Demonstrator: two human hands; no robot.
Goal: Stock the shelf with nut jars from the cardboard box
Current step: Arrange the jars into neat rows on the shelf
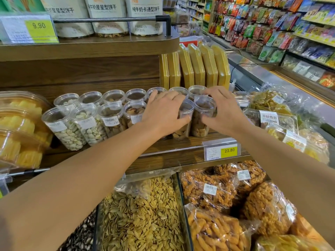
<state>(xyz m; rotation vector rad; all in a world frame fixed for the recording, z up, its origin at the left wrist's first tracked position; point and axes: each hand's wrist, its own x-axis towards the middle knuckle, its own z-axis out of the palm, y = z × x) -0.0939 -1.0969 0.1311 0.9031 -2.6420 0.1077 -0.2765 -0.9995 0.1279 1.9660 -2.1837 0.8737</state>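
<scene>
- Nut jars [184, 118] [203, 116]: two clear plastic tubs with clear lids, standing upright and touching each other at the right end of the front row on the wooden shelf [172, 144]
- Left hand [163, 111]: grip wraps the left of the two, thumb on its near side by the label, fingers curled over the far side
- Right hand [223, 109]: grip wraps the right one, thumb across the front, fingers spread over the lid and back
- Row so far: pistachio jars [63, 127] at the left end, darker nut jars between, a second row behind; yellow packs [195, 66] stand upright at the back
- Price tag [222, 151] on the shelf edge just below the held pair
- Cardboard box: not in view
- Handling, my judgement: stiff, thin-walled plastic, smooth and somewhat slippery; filled, so moderate weight; lids may pop if squeezed at the top
- Best hold: around the mid-body, below the lid, palm behind; slide rather than lift to close gaps
- Risk: nudging neighbours and tipping the tightly packed row
- Step: seating the pair flush with the row
</scene>
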